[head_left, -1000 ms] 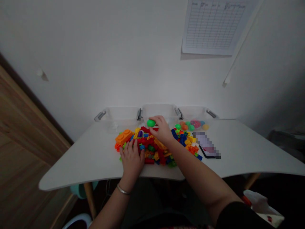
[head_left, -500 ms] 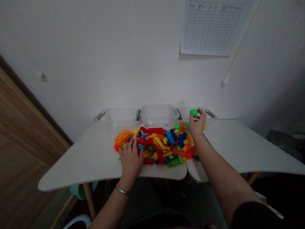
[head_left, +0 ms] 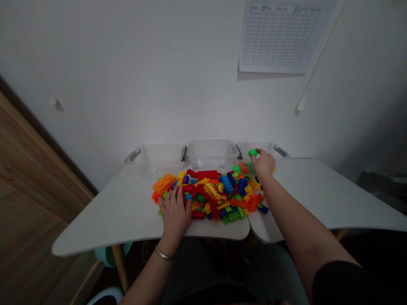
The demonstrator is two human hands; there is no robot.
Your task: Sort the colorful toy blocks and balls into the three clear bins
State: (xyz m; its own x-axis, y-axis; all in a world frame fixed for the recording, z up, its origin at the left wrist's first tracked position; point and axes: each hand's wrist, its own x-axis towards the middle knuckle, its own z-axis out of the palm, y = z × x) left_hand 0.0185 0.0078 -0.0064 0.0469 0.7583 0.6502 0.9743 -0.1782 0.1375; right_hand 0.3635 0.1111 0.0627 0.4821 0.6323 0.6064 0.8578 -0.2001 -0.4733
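Before you, a pile of plastic building bricks (head_left: 216, 197) sits mid-counter (head_left: 104, 220), your left hand (head_left: 174, 216) resting on its near edge. Your right hand (head_left: 263, 165) is past its far right corner, beside plastic eggs (head_left: 244, 167), which lie behind the pile, perhaps inside the rightmost of three clear bins (head_left: 210, 154). These stand in a row against the wall (head_left: 127, 84), below a paper chart (head_left: 280, 36).
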